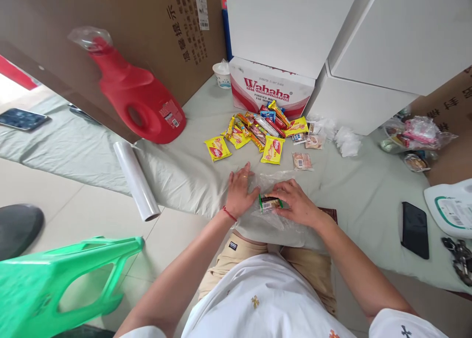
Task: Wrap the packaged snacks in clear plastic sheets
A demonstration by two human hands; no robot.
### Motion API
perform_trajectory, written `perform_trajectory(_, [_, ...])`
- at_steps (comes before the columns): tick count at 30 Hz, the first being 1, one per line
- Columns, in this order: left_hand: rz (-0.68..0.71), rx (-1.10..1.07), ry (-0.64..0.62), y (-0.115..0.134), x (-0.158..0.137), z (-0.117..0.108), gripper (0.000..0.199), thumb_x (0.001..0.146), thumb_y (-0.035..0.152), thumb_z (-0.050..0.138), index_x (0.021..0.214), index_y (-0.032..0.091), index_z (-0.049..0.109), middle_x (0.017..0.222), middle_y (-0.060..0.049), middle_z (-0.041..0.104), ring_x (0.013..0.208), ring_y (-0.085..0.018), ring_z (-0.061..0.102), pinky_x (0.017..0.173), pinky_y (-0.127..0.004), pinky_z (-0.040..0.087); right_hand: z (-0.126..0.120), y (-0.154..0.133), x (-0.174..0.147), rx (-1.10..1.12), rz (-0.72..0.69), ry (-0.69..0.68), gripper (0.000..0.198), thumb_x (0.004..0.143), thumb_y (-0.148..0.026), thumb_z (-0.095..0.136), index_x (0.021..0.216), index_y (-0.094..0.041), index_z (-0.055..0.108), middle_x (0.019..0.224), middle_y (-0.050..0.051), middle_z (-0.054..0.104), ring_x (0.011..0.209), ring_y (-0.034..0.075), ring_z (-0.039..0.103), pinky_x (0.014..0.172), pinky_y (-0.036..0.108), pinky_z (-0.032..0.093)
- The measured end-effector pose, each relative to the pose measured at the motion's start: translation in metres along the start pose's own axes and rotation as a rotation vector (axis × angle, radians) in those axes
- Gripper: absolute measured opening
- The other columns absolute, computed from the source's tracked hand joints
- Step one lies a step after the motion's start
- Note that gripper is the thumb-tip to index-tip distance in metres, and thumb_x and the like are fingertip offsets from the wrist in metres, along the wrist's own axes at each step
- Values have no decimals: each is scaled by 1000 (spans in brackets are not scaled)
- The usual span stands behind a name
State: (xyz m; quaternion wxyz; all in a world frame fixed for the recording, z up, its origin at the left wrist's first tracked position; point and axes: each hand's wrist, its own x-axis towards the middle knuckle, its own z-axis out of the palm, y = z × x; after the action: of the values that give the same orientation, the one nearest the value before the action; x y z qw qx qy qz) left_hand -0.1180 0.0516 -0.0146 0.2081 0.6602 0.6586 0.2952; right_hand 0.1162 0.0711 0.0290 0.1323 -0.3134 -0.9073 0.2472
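A small snack packet [271, 203] with a dark top, green ends and a barcode lies on a sheet of clear plastic film [283, 225]. My right hand [297, 203] has its fingers and thumb curved round the packet's right end. Stretched out flat, my left hand [240, 193] rests on the left part of the film, its thumb close to the packet. Beyond my hands is a pile of wrapped snacks [258, 134], with yellow packets [273, 149] at its front. A small pinkish packet [302, 161] lies apart from it on the right.
A roll of plastic film [136, 180] and a red jug [143, 102] are on the left. Behind the snacks stands a Wahaha carton [271, 84]. Crumpled plastic [347, 141], a black phone [415, 230] and keys [460, 259] lie right. A green stool [33, 284] stands lower left.
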Motion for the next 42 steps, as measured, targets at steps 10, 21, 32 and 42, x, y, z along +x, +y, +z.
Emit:
perform_trajectory(10, [309,114,-254,21,4,-30,29,86,20,58,110,22,76,86,-6,70,95,-25,62,89,-41,44,-18,7,29,-49,162,-25,61,86,-8,64,144,-25,53,133,10,60,115,26,63,90,36,53])
perform_trajectory(21, [535,167,-271,17,-37,-40,43,94,14,47,133,22,63,88,-6,64,84,-22,61,78,-37,45,-10,10,-21,-125,46,95,22,96,-13,53,102,-24,70,96,4,67,85,18,63,71,28,46])
perform_trajectory(32, [10,-221,-65,0,-53,-21,13,87,20,55,88,18,68,77,-1,64,68,-14,61,64,-26,51,9,9,-29,0,-11,143,22,101,-18,46,104,-22,67,97,6,66,85,18,61,75,31,49])
perform_trajectory(42, [363,-51,-57,-39,-61,-46,29,85,4,46,80,20,69,88,-5,64,80,-15,63,72,-28,52,28,19,-34,-27,-62,172,24,101,-36,57,120,-26,68,97,7,66,86,21,61,78,37,49])
